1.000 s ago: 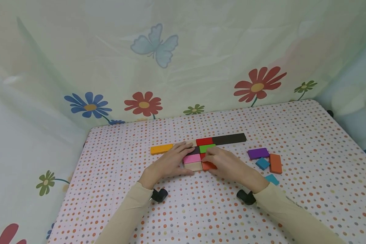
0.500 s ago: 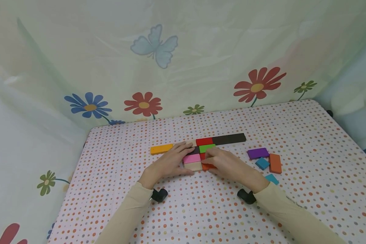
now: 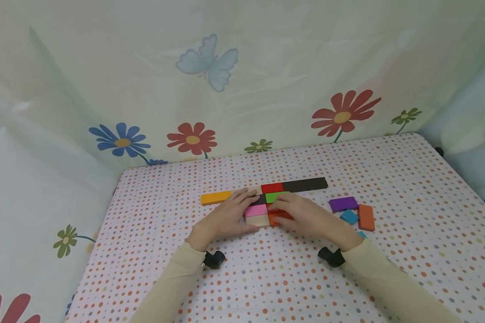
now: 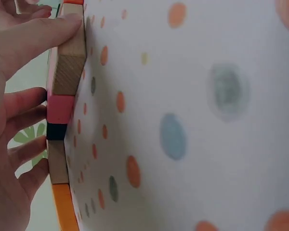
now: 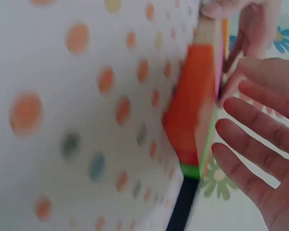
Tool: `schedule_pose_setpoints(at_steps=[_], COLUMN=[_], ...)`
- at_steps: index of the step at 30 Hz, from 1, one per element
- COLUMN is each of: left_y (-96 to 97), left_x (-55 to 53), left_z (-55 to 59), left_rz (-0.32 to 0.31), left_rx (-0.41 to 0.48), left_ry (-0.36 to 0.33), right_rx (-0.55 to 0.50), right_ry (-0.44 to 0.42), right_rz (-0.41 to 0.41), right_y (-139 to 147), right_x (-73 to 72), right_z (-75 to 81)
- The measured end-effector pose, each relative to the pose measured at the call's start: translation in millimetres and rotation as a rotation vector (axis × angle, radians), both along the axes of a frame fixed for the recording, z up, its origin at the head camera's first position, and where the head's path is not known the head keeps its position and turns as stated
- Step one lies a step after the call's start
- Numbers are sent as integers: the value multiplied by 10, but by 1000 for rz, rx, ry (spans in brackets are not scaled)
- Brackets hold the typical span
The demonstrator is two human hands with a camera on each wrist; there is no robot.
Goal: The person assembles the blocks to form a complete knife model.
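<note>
Small coloured blocks lie joined in rows at the table's middle. My left hand [image 3: 225, 217] rests on their left part. Its thumb touches the front side of a plain wooden block [image 4: 70, 72], and its fingertips touch the blocks behind, near the pink block [image 3: 256, 210] and a dark block [image 3: 260, 199]. My right hand [image 3: 307, 216] is over the right part, fingers loosely spread and apart from the orange block [image 5: 190, 91]; nothing is in it. A green block [image 3: 275, 197] shows behind its fingers. A red block between green and orange is partly covered.
The back row runs from a yellow block [image 3: 216, 198] to a red block [image 3: 272, 187] and a long black piece [image 3: 305, 185]. To the right lie loose purple [image 3: 343, 204], orange [image 3: 366, 218] and blue [image 3: 349, 217] blocks. A light-blue piece [image 3: 362, 234] is mostly hidden by the right wrist.
My right fingers have let go of the orange block and spread, and the hand has drawn slightly to the right, showing more of that block. The left hand has stayed in place.
</note>
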State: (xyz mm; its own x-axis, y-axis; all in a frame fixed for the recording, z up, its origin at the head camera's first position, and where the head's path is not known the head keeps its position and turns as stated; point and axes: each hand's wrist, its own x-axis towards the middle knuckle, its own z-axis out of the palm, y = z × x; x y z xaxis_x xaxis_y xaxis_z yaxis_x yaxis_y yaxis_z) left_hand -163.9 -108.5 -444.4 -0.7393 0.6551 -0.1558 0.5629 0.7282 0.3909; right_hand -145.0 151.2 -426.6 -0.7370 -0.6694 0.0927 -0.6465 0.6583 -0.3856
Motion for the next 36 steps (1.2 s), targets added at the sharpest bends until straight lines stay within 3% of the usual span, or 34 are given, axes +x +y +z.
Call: schedule_pose_setpoints(at_steps=[9, 15, 18, 24, 36], left_y=[183, 396, 508, 681, 702], left_x=[26, 16, 14, 12, -12], left_z=[59, 8, 19, 18, -29], left_rz=[27, 37, 12, -39, -4], left_rx=[-75, -79, -84, -122, -129], left_ry=[94, 164, 188, 199, 160], right_rx=[-94, -78, -76, -26, 67], right_ry=[-84, -88, -93, -157, -168], right_rz=[-116, -160, -162, -181, -156], right_y=[390, 737, 927, 1195, 1374], right_x=[-137, -212, -238, -284, -237], right_z=[171, 214, 211, 149, 79])
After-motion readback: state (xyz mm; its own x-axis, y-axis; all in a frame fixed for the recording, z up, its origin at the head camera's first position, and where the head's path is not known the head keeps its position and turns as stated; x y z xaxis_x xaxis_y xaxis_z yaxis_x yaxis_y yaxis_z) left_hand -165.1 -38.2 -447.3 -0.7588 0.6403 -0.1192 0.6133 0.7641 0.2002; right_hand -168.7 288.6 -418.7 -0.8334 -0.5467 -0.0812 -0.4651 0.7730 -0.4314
